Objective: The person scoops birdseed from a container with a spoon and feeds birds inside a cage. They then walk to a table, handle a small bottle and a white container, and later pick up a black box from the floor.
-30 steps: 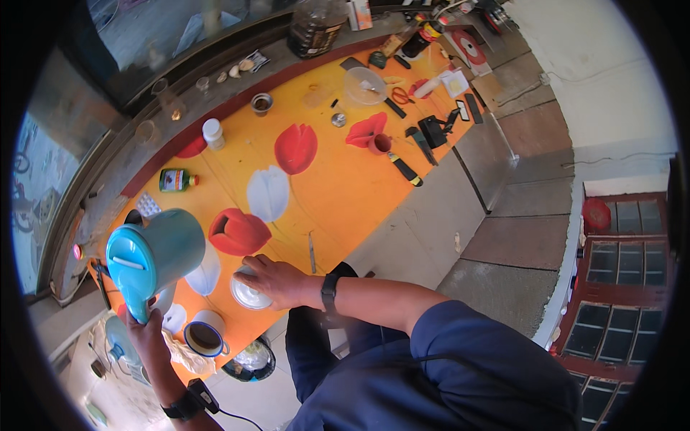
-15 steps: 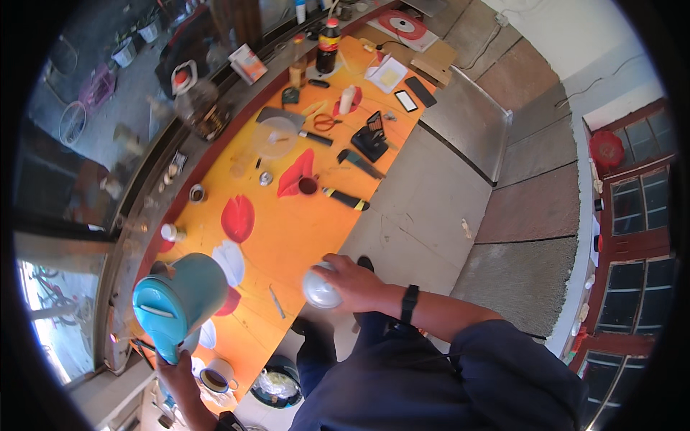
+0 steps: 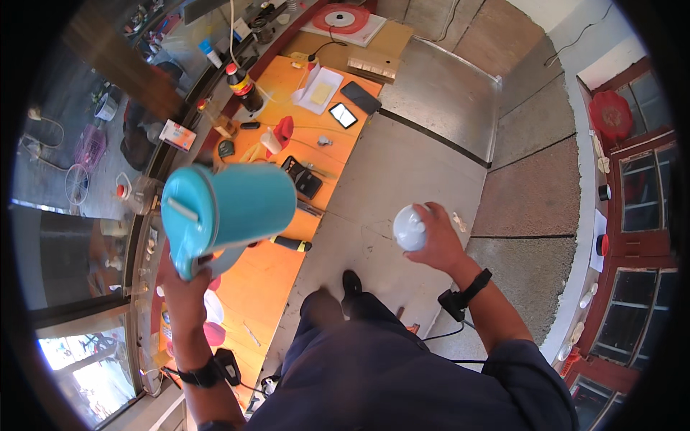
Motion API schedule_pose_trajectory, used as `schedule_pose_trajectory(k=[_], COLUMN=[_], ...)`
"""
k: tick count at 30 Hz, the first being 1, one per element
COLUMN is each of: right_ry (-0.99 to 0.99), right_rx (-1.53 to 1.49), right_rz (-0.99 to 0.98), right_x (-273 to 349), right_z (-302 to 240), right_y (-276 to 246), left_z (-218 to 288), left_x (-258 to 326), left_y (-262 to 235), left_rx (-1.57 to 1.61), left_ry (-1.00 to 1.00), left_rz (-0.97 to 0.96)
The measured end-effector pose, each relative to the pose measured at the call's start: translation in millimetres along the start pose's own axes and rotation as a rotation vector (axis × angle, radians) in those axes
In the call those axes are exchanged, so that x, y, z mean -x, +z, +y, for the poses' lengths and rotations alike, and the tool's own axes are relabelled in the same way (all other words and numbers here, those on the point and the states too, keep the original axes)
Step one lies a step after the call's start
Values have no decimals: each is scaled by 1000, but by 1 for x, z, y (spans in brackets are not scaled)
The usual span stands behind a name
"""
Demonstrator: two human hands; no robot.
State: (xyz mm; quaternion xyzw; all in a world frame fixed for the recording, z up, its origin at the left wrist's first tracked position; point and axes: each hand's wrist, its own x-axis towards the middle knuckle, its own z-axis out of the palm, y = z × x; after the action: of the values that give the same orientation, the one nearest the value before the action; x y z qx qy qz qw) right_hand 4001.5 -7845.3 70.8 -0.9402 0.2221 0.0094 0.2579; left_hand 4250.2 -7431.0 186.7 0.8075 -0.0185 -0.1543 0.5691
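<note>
My left hand grips the handle of a big turquoise plastic jug, held up on its side above the orange table. My right hand holds a small white cup out over the grey concrete floor, away from the table. Both wrists wear black straps. My dark trousers and a black shoe show below the hands.
The orange table carries a dark sauce bottle, red and white dishes, two phones, a white paper, black tools and a yellow-handled tool. Beyond it lies a wooden board with a red disc. Red-framed windows stand at the right.
I have turned away from the table. My right hand lifted the white cup off the table and swung it out over the floor. The jug rose and now fills more of the view.
</note>
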Motion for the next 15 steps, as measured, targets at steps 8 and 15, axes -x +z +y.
schedule_pose_trajectory(k=[8, 15], right_ry=[38, 90], right_rx=[-98, -157], right_rz=[186, 219], right_x=[-79, -163], right_z=[64, 106], right_y=[-81, -138], left_z=[84, 120], left_x=[-117, -197], left_y=[100, 184], left_rx=[-10, -39], left_ry=[110, 98], left_rz=[-185, -203])
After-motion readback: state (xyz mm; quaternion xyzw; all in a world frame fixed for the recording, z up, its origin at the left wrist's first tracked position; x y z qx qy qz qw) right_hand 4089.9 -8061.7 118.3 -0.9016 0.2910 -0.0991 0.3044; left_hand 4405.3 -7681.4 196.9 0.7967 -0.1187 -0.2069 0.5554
